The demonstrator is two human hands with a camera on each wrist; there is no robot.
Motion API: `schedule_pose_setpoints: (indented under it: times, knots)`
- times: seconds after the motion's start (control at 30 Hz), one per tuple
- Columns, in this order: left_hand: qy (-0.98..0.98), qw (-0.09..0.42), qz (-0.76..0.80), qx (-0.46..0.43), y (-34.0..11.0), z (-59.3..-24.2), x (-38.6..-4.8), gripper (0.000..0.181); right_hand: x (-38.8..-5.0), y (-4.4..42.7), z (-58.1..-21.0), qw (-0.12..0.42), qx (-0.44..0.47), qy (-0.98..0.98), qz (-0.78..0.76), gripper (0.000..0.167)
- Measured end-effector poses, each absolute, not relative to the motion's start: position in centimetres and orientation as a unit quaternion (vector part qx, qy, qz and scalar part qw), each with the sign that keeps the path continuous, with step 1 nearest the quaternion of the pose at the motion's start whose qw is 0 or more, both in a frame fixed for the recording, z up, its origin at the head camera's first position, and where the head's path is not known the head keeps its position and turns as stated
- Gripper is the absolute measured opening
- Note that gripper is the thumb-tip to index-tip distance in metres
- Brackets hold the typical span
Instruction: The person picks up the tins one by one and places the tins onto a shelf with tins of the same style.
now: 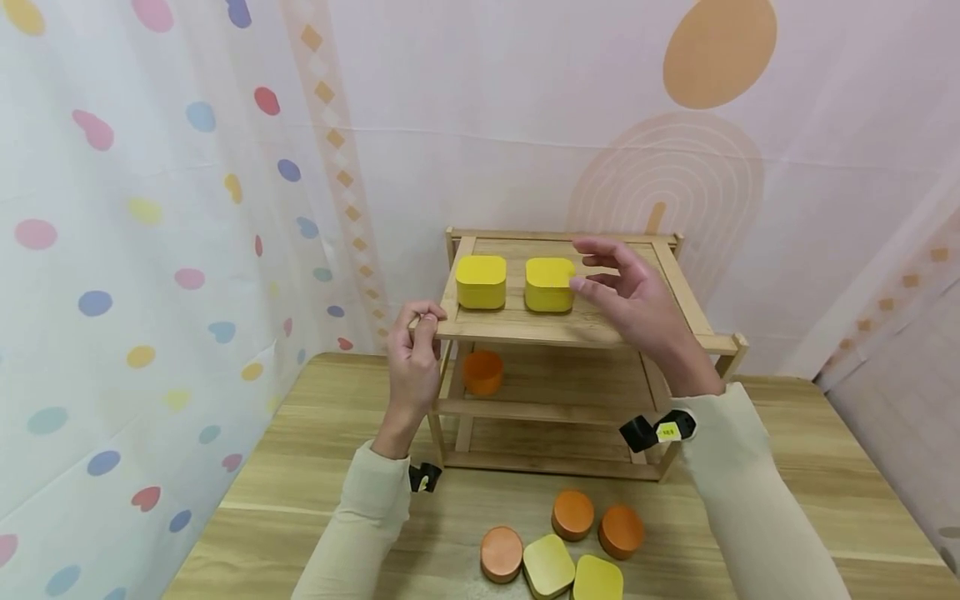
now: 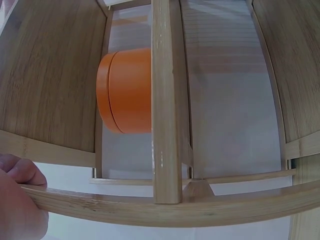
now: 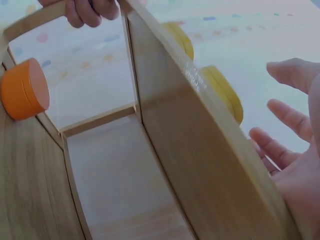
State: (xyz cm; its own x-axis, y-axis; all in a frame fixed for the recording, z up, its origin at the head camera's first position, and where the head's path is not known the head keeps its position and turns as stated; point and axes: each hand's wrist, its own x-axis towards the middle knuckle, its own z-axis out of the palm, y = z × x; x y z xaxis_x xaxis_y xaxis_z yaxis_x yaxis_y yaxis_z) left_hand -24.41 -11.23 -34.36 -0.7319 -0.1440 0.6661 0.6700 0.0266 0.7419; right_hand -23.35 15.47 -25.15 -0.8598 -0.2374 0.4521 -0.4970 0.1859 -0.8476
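A wooden rack [image 1: 525, 332] with several tiers stands on the table. My left hand [image 1: 416, 358] grips the front left corner of its top shelf, fingers curled round the edge. Two yellow square tins, a left one [image 1: 481, 283] and a right one [image 1: 550, 287], sit side by side on that top shelf. Beside the right tin is my right hand [image 1: 641, 304], its fingers spread and loosely bent, holding nothing; the right wrist view shows a gap between them. On the middle shelf, at the left, stands an orange round tin [image 2: 129, 91].
In front of the rack on the table [image 1: 262, 500] lie orange round tins [image 1: 573, 515] and two yellow square tins [image 1: 548, 567], close together. A patterned curtain [image 1: 465, 167] hangs behind. The rack's bottom shelf [image 1: 540, 442] is near table level.
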Motion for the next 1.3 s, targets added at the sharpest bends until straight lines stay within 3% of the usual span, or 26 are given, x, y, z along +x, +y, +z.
schedule_pose_setpoints:
  times: [0.23,0.77,1.3]
  knots:
    - [-0.647,0.308,-0.666,-0.210,-11.0,-34.3,-24.4,0.023,-21.0,16.7,-26.2,0.150,0.307,-0.702,0.625,0.037]
    - [-0.650,0.303,-0.667,-0.204,-11.2,-34.3,-24.4,0.024,-17.8,18.5,-28.9,0.138,0.459,-0.612,0.629,0.044]
    - [-0.655,0.309,-0.659,-0.203,-11.6,-34.2,-24.4,0.024,-16.2,19.3,-33.7,0.108,0.474,-0.601,0.635,0.048]
